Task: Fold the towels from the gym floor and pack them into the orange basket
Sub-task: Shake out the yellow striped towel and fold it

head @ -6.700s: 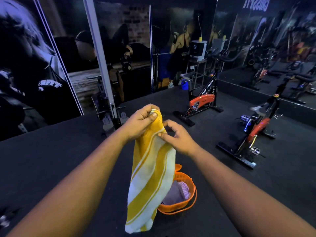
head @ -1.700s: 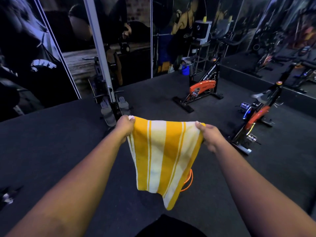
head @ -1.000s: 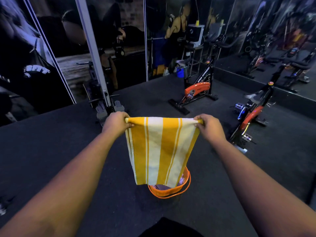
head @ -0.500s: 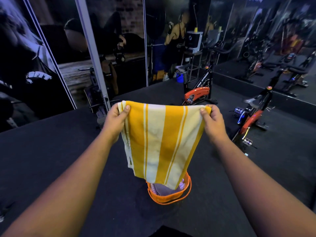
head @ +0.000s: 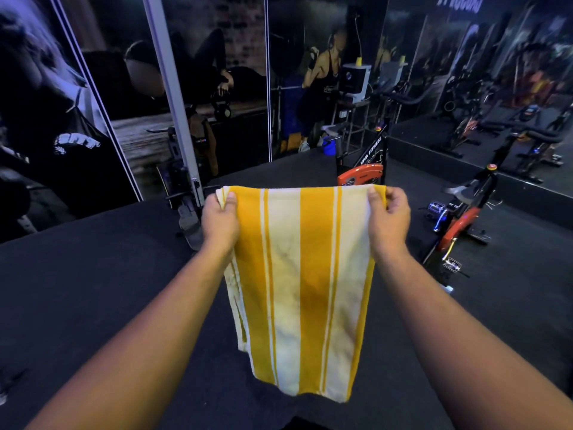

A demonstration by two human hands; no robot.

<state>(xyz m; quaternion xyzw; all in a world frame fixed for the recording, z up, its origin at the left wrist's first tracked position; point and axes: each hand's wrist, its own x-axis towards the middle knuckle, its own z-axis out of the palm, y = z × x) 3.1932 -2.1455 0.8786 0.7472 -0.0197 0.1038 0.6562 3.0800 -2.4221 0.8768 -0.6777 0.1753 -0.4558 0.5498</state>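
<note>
A yellow and white striped towel (head: 302,283) hangs in the air in front of me, doubled over, with its folded edge on top. My left hand (head: 220,221) pinches its top left corner. My right hand (head: 387,218) pinches the top right corner. The cloth is stretched flat between them and its lower edge hangs near the bottom of the view. The orange basket is hidden behind the towel.
Dark gym flooring (head: 93,274) spreads all around. A rowing machine with a tall grey rail (head: 186,193) stands behind my left hand. One orange exercise bike (head: 362,169) is behind the towel, another (head: 459,218) at the right. Mirrored and poster walls close the back.
The towel, earlier bunched lengthwise in both hands, is spread wide. In the last second it rose and came closer, and it now covers the orange basket that showed below it.
</note>
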